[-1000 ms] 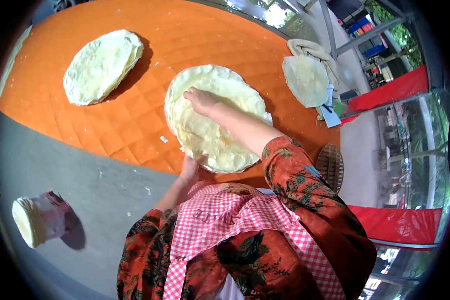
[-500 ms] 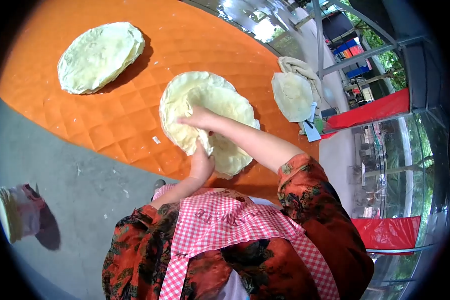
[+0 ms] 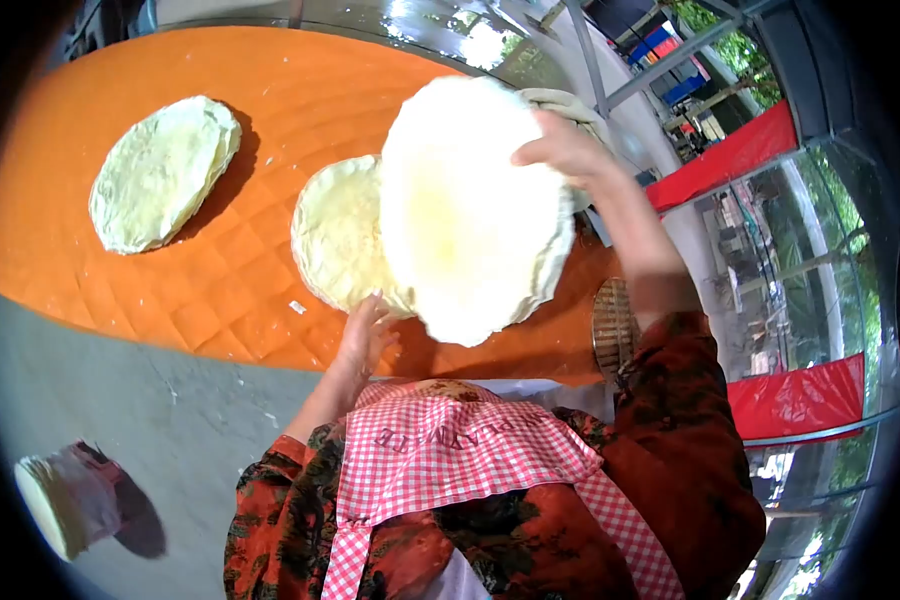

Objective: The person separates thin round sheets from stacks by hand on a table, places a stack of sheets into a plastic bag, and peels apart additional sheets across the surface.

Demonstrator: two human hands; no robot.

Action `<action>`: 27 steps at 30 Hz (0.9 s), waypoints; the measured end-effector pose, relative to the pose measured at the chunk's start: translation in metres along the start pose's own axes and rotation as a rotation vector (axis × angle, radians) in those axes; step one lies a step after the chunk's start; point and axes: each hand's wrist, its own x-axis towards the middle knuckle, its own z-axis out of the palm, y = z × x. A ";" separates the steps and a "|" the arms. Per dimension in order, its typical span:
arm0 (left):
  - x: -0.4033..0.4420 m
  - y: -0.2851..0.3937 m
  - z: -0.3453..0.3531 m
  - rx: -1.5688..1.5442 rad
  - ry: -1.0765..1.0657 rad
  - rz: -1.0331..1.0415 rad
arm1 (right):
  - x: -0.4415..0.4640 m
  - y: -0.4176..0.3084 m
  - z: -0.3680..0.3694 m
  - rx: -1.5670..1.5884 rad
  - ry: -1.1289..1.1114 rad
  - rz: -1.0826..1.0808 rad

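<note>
My right hand (image 3: 570, 152) grips the far right edge of a large, pale, thin round flatbread (image 3: 470, 220), thumb on top and the other fingers mostly hidden. Bright light washes out its surface. Partly covered by it, a stack of similar flatbreads (image 3: 338, 235) lies on the orange tabletop (image 3: 260, 255). At that stack's near edge is my left hand (image 3: 362, 338), fingers apart and holding nothing; whether the fingertips touch the stack I cannot tell.
Another flatbread stack (image 3: 165, 175) lies at the table's left. A woven basket (image 3: 613, 322) is at the right edge, and a folded cloth (image 3: 568, 105) lies behind my right hand. On the floor at lower left stands a bagged pale stack (image 3: 65, 505).
Both hands were together on the middle stack. My right hand has moved right and away with a flatbread. My left hand has let go of the edge, and the view has shifted.
</note>
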 end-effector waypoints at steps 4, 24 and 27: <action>-0.003 0.028 0.016 -0.268 -0.271 0.179 | -0.048 0.033 -0.029 0.370 0.138 0.005; 0.064 0.023 -0.050 0.307 0.030 0.114 | -0.045 0.347 0.069 0.282 0.560 0.632; 0.083 0.034 -0.070 0.122 0.033 -0.026 | -0.048 0.371 0.069 0.397 0.633 0.395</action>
